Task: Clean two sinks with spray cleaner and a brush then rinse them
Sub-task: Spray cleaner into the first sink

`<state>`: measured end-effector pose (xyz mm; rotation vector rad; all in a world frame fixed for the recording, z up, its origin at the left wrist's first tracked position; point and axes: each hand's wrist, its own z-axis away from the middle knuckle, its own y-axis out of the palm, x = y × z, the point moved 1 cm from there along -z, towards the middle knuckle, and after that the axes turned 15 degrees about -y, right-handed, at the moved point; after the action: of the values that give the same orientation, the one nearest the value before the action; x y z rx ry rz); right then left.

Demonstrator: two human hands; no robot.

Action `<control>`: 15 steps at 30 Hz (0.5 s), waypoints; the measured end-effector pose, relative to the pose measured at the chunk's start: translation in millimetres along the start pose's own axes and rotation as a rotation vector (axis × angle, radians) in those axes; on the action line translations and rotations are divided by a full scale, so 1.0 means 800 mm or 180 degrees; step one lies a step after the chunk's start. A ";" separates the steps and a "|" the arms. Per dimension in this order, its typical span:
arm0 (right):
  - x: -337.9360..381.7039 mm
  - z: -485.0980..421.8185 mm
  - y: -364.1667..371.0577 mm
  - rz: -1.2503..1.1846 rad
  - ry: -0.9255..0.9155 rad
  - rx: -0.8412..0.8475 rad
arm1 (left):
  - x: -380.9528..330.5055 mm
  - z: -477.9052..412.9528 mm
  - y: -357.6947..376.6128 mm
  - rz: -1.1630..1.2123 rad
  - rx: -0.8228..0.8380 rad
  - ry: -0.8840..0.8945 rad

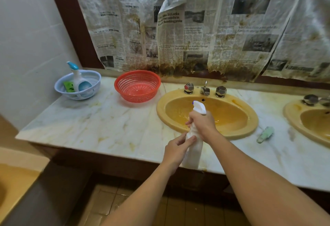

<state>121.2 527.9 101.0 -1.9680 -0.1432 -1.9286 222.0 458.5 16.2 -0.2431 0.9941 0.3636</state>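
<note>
Behind sink point(250, 120), newspaper point(170, 29) headline: "Sri Lanka", "bombing probe"

Two forearms point(250, 172), bare throughout — left hand point(175, 147) and right hand point(201, 124) bare too.

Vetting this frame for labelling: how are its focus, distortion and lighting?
Head view: the wide lens skews the counter edge. Head view, centre: the spray bottle, left hand and right hand are sharp. Head view, right edge: the green brush and right sink are soft. Head view: warm, dim, even light; no hard shadows.
</note>
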 end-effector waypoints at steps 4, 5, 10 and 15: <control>0.001 -0.005 0.003 0.0105 -0.0087 -0.0166 | -0.005 0.001 -0.004 0.0028 -0.0038 0.0026; 0.004 -0.004 0.003 0.0187 -0.0125 -0.0212 | -0.006 0.001 -0.004 0.0013 -0.0029 0.0036; 0.007 -0.004 -0.004 0.0140 -0.0176 -0.0480 | -0.011 0.002 0.004 -0.0003 -0.0129 0.0076; 0.007 -0.005 -0.021 0.0138 -0.0110 -0.0630 | -0.019 0.004 0.016 -0.0105 -0.0023 0.0140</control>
<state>111.8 541.1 109.3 -2.1115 0.0840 -1.9467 211.8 468.8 30.4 -0.2746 1.0311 0.3330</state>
